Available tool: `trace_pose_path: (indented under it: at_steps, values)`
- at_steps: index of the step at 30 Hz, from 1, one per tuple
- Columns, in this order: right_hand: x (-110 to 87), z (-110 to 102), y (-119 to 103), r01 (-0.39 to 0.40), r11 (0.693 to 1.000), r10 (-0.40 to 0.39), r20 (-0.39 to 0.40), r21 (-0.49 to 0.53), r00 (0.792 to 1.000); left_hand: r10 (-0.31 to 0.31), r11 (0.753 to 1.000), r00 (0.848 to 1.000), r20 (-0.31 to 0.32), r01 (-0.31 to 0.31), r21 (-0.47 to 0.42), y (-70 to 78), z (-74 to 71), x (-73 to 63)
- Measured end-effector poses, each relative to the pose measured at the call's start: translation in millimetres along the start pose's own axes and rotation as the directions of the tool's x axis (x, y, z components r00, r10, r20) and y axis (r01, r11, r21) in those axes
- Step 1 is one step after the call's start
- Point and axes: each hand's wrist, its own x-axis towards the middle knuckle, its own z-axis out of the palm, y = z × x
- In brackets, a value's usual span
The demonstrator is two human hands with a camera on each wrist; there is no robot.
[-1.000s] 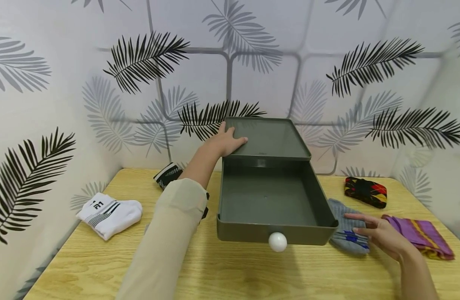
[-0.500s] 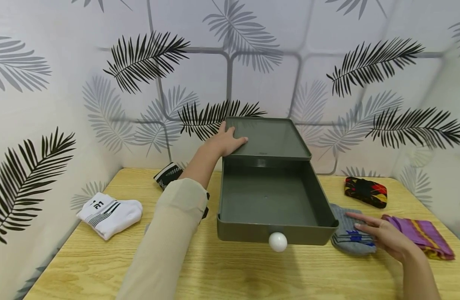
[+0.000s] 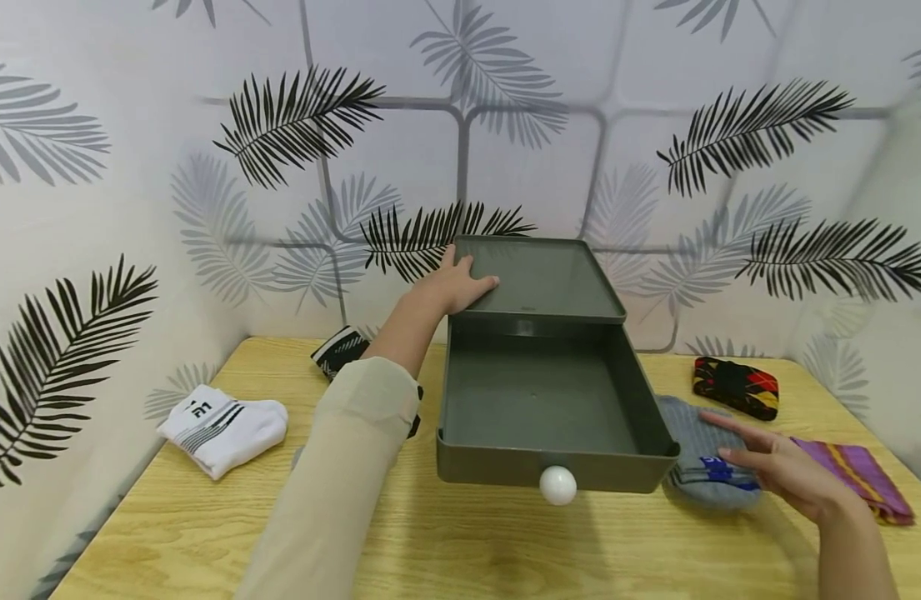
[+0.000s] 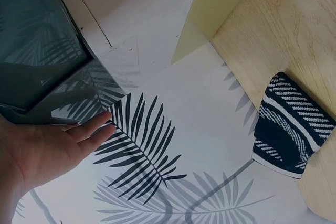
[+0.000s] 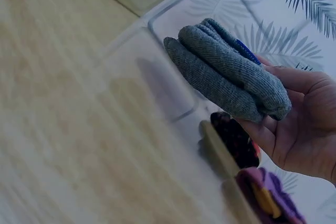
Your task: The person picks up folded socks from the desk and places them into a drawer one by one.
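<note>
My left hand (image 3: 456, 287) rests with spread fingers on the left edge of the dark grey top panel (image 3: 538, 279) of a drawer box. Below that panel the drawer (image 3: 535, 400) stands pulled out, bare inside, with a round white knob (image 3: 558, 485) on its front. Right of the drawer, my right hand (image 3: 801, 475) pinches a folded grey sock (image 3: 696, 446) with blue marks between thumb and fingers. In the right wrist view, the folded sock (image 5: 226, 72) is held up above the wooden table.
Left on the table (image 3: 167, 533) lies a folded white sock (image 3: 223, 429); a black-and-white sock (image 3: 340, 352) is behind my left forearm. At right are a black, red and yellow patterned sock (image 3: 736, 387) and a purple-and-yellow folded cloth (image 3: 853, 471). A patterned wall closes off the back.
My right hand and the grey sock have shifted a little to the right, now covering more of the purple cloth. The left hand has stayed on the panel.
</note>
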Motion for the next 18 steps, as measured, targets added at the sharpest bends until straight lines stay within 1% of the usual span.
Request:
trace_pose_path:
  at_steps: [2, 4, 5, 7, 9, 11, 12, 13, 15, 16, 18]
  values:
    - [-2.7, 1, -7, 0.022, 1.000, -0.022, -0.009, -0.002, 1.000, 0.003, 1.000, 1.000, 0.003, -0.003, -0.001, 0.8, 0.4, 0.0]
    - [-3.9, 1, -15, 0.068, 0.996, -0.069, 0.006, 0.053, 0.998, 0.003, 1.000, 1.000, 0.002, -0.003, -0.001, 0.7, -0.3, -0.4]
    - [-4.4, 2, -19, 0.093, 0.994, -0.093, -0.008, 0.064, 0.996, 0.002, 1.000, 1.000, 0.002, -0.002, 0.000, 0.5, -0.8, -0.7]
    - [-6.1, 3, -26, 0.168, 0.981, -0.166, -0.033, 0.093, 0.986, 0.003, 1.000, 1.000, 0.001, -0.003, 0.002, 0.3, -1.5, -1.2]
    - [-7.9, 3, -32, 0.212, 0.960, -0.210, -0.028, 0.183, 0.977, 0.003, 1.000, 1.000, 0.002, -0.003, 0.004, 0.6, -1.2, -0.9]
    - [-10.4, 4, -38, 0.231, 0.956, -0.219, -0.085, 0.180, 0.972, 0.000, 1.000, 1.000, 0.004, 0.000, 0.006, 0.9, -0.3, -0.3]
    - [-11.0, 4, -41, 0.232, 0.950, -0.218, -0.088, 0.209, 0.972, -0.001, 1.000, 1.000, 0.004, 0.001, 0.007, 0.7, 0.4, 0.3]
    - [-11.6, 5, -45, 0.220, 0.951, -0.202, -0.104, 0.216, 0.974, -0.002, 1.000, 1.000, 0.004, 0.002, 0.009, 0.6, 1.0, 0.8]
    - [-12.6, 7, -55, 0.202, 0.961, -0.177, -0.138, 0.191, 0.974, -0.001, 1.000, 1.000, 0.002, 0.001, 0.010, 0.4, 1.5, 1.5]
    - [-12.7, 8, -60, 0.203, 0.966, -0.177, -0.158, 0.162, 0.971, 0.000, 1.000, 1.000, -0.001, 0.000, 0.011, 0.2, 1.7, 1.9]
    - [-12.3, 10, -72, 0.212, 0.961, -0.185, -0.153, 0.180, 0.971, 0.002, 1.000, 1.000, -0.008, -0.002, 0.013, 0.0, 1.6, 2.3]
